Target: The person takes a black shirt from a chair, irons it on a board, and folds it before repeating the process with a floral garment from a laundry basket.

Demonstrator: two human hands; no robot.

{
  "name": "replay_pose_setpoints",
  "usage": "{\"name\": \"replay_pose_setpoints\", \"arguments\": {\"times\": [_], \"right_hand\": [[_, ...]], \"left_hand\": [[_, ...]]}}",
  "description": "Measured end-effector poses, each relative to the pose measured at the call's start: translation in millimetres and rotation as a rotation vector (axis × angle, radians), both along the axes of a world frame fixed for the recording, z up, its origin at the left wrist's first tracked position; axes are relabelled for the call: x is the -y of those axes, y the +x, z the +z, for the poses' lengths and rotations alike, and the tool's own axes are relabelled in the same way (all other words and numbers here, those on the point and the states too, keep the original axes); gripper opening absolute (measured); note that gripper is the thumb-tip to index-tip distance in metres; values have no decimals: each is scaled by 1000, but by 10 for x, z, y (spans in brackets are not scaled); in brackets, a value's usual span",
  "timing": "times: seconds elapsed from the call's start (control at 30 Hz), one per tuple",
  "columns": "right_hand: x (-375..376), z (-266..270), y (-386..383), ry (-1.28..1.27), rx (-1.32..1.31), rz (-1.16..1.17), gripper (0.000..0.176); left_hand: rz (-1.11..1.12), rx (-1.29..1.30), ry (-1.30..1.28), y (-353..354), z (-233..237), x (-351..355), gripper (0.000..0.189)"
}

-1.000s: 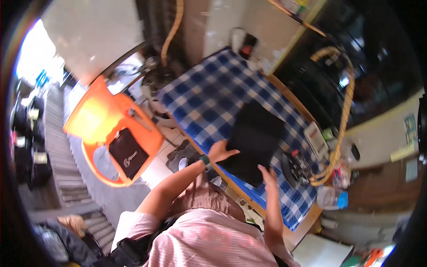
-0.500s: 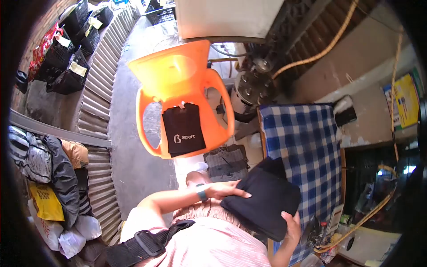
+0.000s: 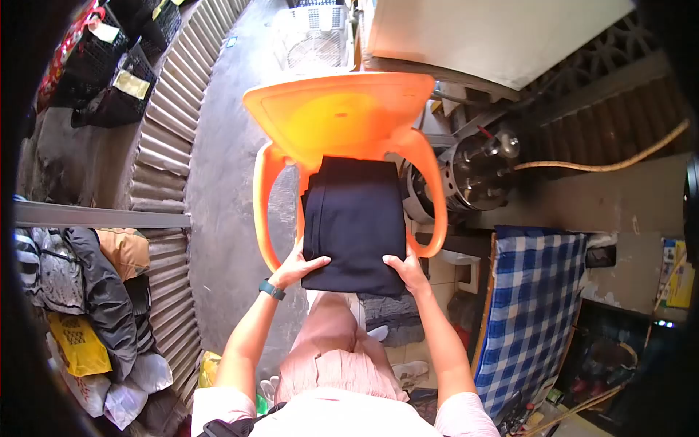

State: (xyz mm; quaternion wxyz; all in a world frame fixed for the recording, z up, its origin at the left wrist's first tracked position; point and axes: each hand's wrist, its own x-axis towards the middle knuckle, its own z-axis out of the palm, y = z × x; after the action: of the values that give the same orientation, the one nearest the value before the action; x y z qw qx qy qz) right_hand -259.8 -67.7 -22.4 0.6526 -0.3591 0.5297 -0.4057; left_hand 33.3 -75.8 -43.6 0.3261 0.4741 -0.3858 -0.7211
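Note:
A folded black garment (image 3: 357, 222) is spread flat between my two hands, over the seat of an orange plastic chair (image 3: 335, 113). My left hand (image 3: 297, 268) grips its near left edge, thumb on top and fingers underneath. On the near right edge, my right hand (image 3: 409, 271) holds it the same way. Several fabric layers show along the garment's left side. The black "Sport" garment seen earlier on the seat is hidden beneath it.
To the right stands a board covered in blue checked cloth (image 3: 528, 313). A metal tank (image 3: 477, 171) with a hose is behind it. Bags and jackets (image 3: 102, 291) hang at the left, beside a corrugated metal sheet (image 3: 164, 138). A white basket (image 3: 309, 40) stands beyond the chair.
Both hands have carried the black garment from beside the checked board left and forward to over the chair seat, covering the "Sport" garment. My view has turned toward the chair.

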Motion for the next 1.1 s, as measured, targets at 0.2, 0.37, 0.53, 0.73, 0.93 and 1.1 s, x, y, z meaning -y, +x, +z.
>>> {"name": "replay_pose_setpoints", "arguments": {"times": [0.2, 0.37, 0.53, 0.73, 0.93, 1.1], "right_hand": [[-425, -1862, 277, 232, -245, -76, 66], [-837, -2282, 358, 302, -672, 23, 72], [-778, -2368, 353, 275, -576, -135, 68], [-283, -1862, 242, 668, -24, -80, 41], [512, -1039, 294, 814, -70, -94, 36], [506, -969, 227, 274, -197, 0, 46]], "left_hand": [[28, 409, 51, 179, -1856, -419, 58], [66, 577, 132, 249, -2627, -898, 42], [276, 357, 275, 70, -1943, -655, 48], [124, 40, 637, 169, -1746, -361, 43], [111, -50, 618, 216, -1287, 130, 16], [103, -11, 385, 228, -711, 183, 42]]}}
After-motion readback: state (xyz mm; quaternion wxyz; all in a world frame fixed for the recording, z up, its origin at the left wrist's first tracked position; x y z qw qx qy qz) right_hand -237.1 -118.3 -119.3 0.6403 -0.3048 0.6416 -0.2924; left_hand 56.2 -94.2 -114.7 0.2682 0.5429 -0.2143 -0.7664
